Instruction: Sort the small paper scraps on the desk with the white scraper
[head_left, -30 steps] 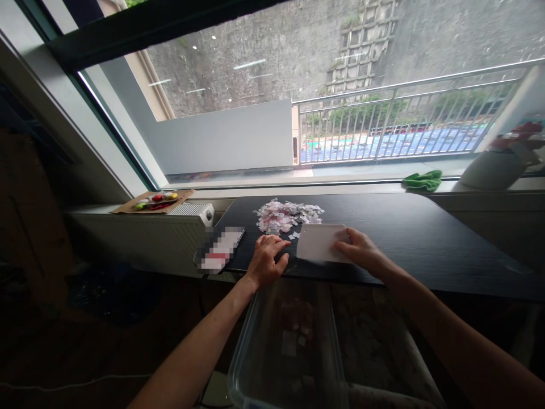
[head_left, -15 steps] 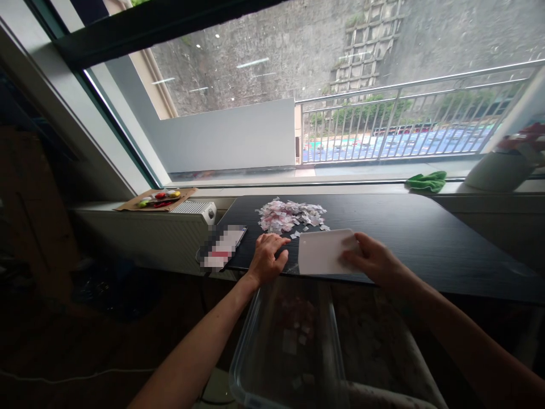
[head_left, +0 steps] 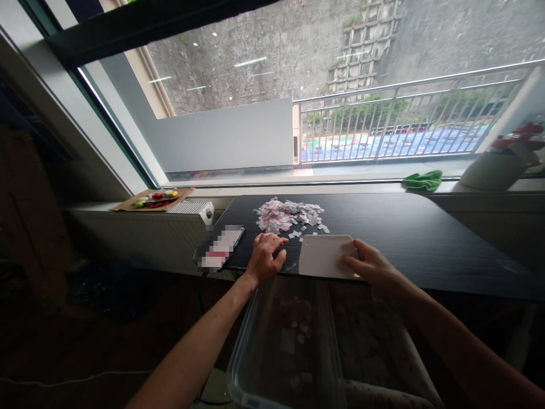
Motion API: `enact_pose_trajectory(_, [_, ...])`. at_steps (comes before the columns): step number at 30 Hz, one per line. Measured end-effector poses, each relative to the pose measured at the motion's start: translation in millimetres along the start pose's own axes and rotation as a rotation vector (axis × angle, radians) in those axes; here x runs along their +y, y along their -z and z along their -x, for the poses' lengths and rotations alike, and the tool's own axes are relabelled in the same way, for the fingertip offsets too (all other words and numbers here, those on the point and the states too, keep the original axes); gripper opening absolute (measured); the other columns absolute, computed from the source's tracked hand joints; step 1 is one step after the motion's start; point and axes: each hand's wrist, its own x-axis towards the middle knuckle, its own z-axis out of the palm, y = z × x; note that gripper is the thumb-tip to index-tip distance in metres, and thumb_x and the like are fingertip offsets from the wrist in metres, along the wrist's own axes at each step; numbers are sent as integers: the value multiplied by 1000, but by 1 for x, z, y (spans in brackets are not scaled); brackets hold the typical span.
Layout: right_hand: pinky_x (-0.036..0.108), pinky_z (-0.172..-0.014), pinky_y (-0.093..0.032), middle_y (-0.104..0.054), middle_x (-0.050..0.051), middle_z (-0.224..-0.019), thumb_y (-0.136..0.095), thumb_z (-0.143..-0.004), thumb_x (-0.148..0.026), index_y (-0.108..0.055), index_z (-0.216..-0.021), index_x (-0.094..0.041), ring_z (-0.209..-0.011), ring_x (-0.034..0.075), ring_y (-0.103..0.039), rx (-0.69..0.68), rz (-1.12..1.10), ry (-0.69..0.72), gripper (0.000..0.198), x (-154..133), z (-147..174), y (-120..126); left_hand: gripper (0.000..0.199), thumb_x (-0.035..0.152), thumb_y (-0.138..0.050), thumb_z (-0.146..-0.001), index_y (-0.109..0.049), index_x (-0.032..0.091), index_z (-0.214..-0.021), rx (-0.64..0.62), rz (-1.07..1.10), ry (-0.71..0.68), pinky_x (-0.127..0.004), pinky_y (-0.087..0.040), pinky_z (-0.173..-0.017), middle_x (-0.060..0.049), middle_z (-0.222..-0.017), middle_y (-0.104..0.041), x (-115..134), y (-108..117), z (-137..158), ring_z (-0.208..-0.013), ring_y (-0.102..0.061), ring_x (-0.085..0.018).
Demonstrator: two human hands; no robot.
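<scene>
A pile of small white and pinkish paper scraps [head_left: 287, 216] lies on the black table [head_left: 409, 233], with a few loose pieces at its near side. My right hand [head_left: 371, 262] grips the right side of a flat white plastic scraper [head_left: 324, 255], which has a small hole near one corner. The scraper is close to the table's front edge, just in front of the scraps. My left hand [head_left: 267, 258] hovers or rests by the same edge, left of the scraper; its fingers are stretched out, holding nothing. Below the edge sits a clear plastic bin [head_left: 238, 363] with some scraps inside.
A phone [head_left: 223, 247], partly blurred out, is at the table's left corner. Left of it, a radiator [head_left: 140, 233] stands under the window sill. Cardboard with colourful items [head_left: 157, 197] lies there. A green cloth [head_left: 423, 180] and a whitish pot [head_left: 489, 169] occupy the sill.
The scraper and my right hand have come slightly down toward the table's front edge, and a few more loose scraps show beyond the scraper. My left hand has barely moved.
</scene>
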Motion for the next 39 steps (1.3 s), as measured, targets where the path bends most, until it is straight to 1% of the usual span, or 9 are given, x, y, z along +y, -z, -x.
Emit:
enact_pose_trajectory(4, [30, -59, -50, -67, 2, -77, -62, -68, -34, -56, -86, -21, -68, 19, -63, 17, -32, 34, 23, -7, 0, -1, 27, 22, -49, -81, -65, 24, -103, 2, -2, 0, -42, -31, -106, -3, -96, -67, 0, 0, 0, -105, -54, -22])
enact_pose_trajectory(8, [34, -66, -50, -70, 6, -83, -60, -73, -35, -56, -93, -21, -73, 22, -65, 303, 147, 124, 24, -21, -3, 4, 27, 22, -50, -80, -64, 23, -103, -3, -2, 3, -43, -30, -107, -3, -96, -67, -1, -1, 0, -106, -54, -22])
enact_pose_trajectory(10, [34, -67, -49, -71, 7, -84, -59, -75, -35, -56, -96, -22, -74, 22, -65, 384, 280, 158, 25, -27, -6, 5, 27, 21, -50, -80, -64, 24, -103, -4, -4, 7, -44, -30, -107, -2, -96, -66, -1, -1, 0, -106, -54, -22])
enact_pose_trajectory(14, [34, -65, -46, -72, 7, -81, -55, -79, -33, -57, -99, -23, -71, 23, -65, 297, 439, 144, 22, -37, -10, 3, 27, 21, -51, -80, -64, 23, -103, -5, -1, 10, -45, -29, -108, -3, -95, -66, -1, -1, 1, -106, -54, -22])
enact_pose_trajectory(16, [34, -65, -45, -72, 8, -82, -54, -80, -33, -57, -100, -23, -72, 24, -65, 343, 513, 132, 23, -40, -13, 2, 27, 21, -51, -80, -64, 23, -103, -3, 1, 7, -45, -29, -108, -3, -95, -66, -1, -1, 1, -107, -54, -22])
enact_pose_trajectory(19, [32, -64, -44, -72, 9, -86, -54, -80, -33, -56, -102, -22, -74, 24, -65, 390, 497, 158, 25, -41, -22, -1, 27, 21, -51, -80, -64, 23, -103, 1, 3, -3, -46, -28, -108, -3, -96, -66, -2, -1, 1, -107, -54, -22])
enact_pose_trajectory(23, [32, -66, -45, -72, 10, -90, -52, -80, -31, -55, -102, -20, -77, 24, -65, 298, 449, 155, 25, -40, -34, -7, 26, 20, -51, -80, -65, 22, -103, -2, 7, 8, -48, -28, -108, -4, -97, -66, -2, -1, 1, -106, -54, -23])
enact_pose_trajectory(28, [34, -65, -44, -71, 11, -86, -52, -79, -31, -57, -102, -21, -75, 26, -64, 389, 559, 117, 25, -41, -32, -1, 26, 20, -52, -80, -64, 23, -102, 4, 14, -1, -48, -27, -109, -3, -96, -66, -1, -1, 1, -108, -54, -23])
enact_pose_trajectory(39, [31, -64, -46, -67, 9, -88, -55, -74, -30, -53, -93, -20, -75, 21, -62, 300, 332, 154, 21, -24, -50, -10, 25, 20, -51, -80, -65, 21, -101, 15, 21, 12, -49, -25, -109, -4, -96, -66, 0, -2, 1, -109, -54, -23])
